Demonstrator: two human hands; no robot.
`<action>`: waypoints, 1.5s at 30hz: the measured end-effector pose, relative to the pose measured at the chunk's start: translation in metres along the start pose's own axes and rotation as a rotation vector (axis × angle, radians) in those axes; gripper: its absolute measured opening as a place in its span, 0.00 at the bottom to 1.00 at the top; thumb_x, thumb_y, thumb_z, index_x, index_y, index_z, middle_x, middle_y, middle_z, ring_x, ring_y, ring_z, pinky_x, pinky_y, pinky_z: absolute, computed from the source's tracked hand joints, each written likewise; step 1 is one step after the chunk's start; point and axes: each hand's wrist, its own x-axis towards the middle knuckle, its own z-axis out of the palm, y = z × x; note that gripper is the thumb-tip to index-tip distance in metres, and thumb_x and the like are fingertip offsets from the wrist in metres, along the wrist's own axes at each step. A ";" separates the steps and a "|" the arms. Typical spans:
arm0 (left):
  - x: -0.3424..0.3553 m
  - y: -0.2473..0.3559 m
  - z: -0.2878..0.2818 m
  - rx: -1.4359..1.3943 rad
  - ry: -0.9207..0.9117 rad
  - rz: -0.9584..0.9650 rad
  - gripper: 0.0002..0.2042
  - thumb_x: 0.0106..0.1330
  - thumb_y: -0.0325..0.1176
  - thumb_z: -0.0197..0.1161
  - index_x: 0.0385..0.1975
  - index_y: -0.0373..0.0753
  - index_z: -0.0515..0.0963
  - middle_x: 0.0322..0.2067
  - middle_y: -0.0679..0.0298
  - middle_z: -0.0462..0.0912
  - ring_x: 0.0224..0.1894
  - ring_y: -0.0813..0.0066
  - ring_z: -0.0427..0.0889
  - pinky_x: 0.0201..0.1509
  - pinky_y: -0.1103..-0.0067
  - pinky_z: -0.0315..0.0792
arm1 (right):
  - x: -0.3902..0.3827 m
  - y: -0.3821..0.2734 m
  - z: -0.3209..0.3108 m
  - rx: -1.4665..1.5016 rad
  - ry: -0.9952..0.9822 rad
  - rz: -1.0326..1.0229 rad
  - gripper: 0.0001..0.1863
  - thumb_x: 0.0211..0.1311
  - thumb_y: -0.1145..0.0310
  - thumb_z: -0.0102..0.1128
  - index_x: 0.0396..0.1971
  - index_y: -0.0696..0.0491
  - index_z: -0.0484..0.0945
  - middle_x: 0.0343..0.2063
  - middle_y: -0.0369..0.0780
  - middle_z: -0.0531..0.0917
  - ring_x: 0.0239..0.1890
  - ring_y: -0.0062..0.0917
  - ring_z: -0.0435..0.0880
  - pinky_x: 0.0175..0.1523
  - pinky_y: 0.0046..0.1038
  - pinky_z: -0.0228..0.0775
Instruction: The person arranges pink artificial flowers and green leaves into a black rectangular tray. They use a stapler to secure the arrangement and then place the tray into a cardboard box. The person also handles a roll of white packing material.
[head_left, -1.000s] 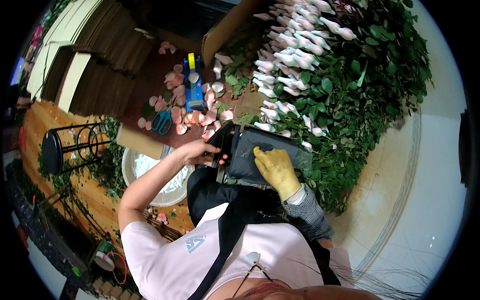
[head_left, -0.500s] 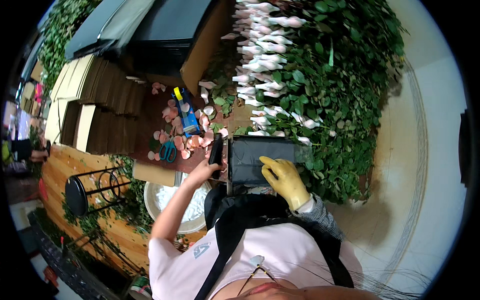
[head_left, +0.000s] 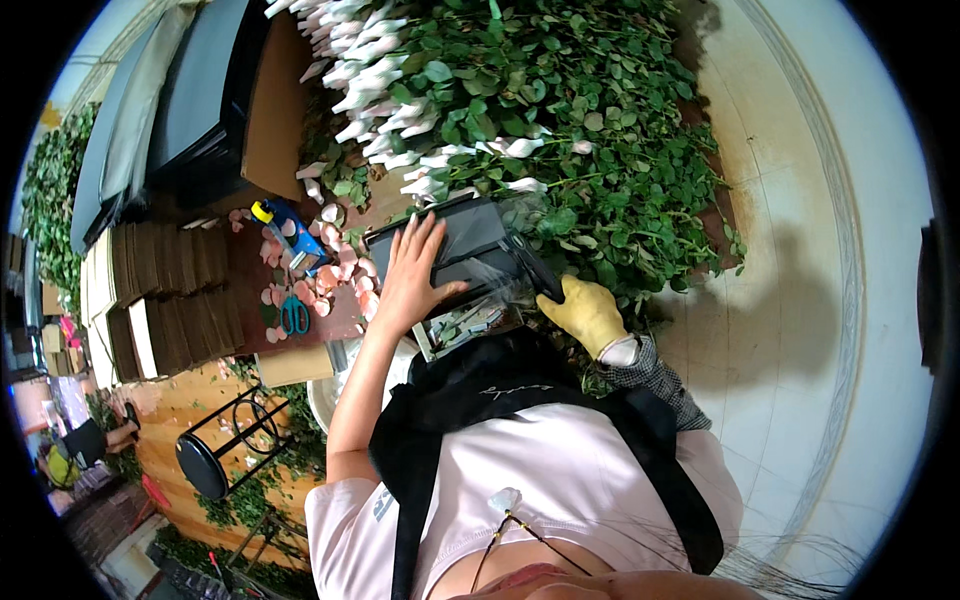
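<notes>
A flat black wrapper with clear plastic film (head_left: 470, 232) lies tilted at the table's near edge, in front of me. My left hand (head_left: 408, 278) is bare and rests on its left part, fingers spread and stretched out. In a yellow rubber glove, my right hand (head_left: 588, 314) grips a long black tool that looks like a stapler (head_left: 534, 268), held at the wrapper's right edge. Whether its jaws bite on the film I cannot tell. Rose stems with white-sleeved buds (head_left: 425, 188) lie just beyond the wrapper.
A leafy pile of stems (head_left: 590, 130) fills the right of the table. To the left lie pink petals (head_left: 345, 262), teal scissors (head_left: 294, 315), a blue tape dispenser (head_left: 295, 235) and stacked cardboard (head_left: 165, 275). A black stool (head_left: 202, 465) stands on the wooden floor.
The black stapler-like tool has passed from my left hand to my right. My left hand now lies spread on the wrapper, which has turned askew. The whole view has shifted.
</notes>
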 end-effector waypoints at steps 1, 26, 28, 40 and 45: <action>-0.006 -0.008 0.012 0.047 -0.026 0.003 0.37 0.56 0.43 0.75 0.68 0.44 0.69 0.73 0.53 0.61 0.77 0.50 0.54 0.79 0.55 0.46 | -0.003 0.010 0.001 -0.049 -0.021 -0.014 0.25 0.65 0.44 0.58 0.39 0.54 0.82 0.32 0.46 0.88 0.36 0.40 0.89 0.43 0.40 0.82; -0.014 -0.006 0.024 0.048 0.062 -0.029 0.12 0.64 0.35 0.67 0.48 0.49 0.85 0.67 0.63 0.73 0.72 0.57 0.64 0.77 0.59 0.50 | 0.062 0.044 0.069 1.022 -0.473 -0.116 0.27 0.68 0.56 0.66 0.54 0.63 0.76 0.44 0.39 0.84 0.45 0.22 0.79 0.51 0.26 0.73; -0.023 -0.005 0.014 -0.120 0.167 -0.044 0.15 0.65 0.28 0.66 0.52 0.42 0.80 0.63 0.59 0.77 0.67 0.56 0.72 0.72 0.61 0.60 | 0.054 0.045 0.043 0.900 -0.464 -0.130 0.26 0.68 0.54 0.66 0.52 0.61 0.78 0.39 0.35 0.82 0.40 0.19 0.76 0.46 0.25 0.72; -0.156 0.029 0.014 -0.784 0.338 -0.438 0.32 0.74 0.35 0.59 0.73 0.30 0.54 0.63 0.44 0.72 0.62 0.54 0.76 0.67 0.71 0.68 | -0.006 -0.117 -0.028 0.316 -0.494 -0.502 0.31 0.66 0.50 0.62 0.54 0.64 0.75 0.44 0.53 0.85 0.45 0.41 0.86 0.51 0.37 0.79; -0.168 -0.007 0.020 -0.629 0.535 -0.746 0.35 0.68 0.42 0.68 0.67 0.28 0.61 0.54 0.36 0.77 0.57 0.44 0.79 0.60 0.66 0.73 | 0.028 -0.210 -0.002 -0.132 -0.657 -0.972 0.35 0.64 0.46 0.62 0.60 0.59 0.72 0.45 0.53 0.84 0.47 0.44 0.85 0.54 0.41 0.76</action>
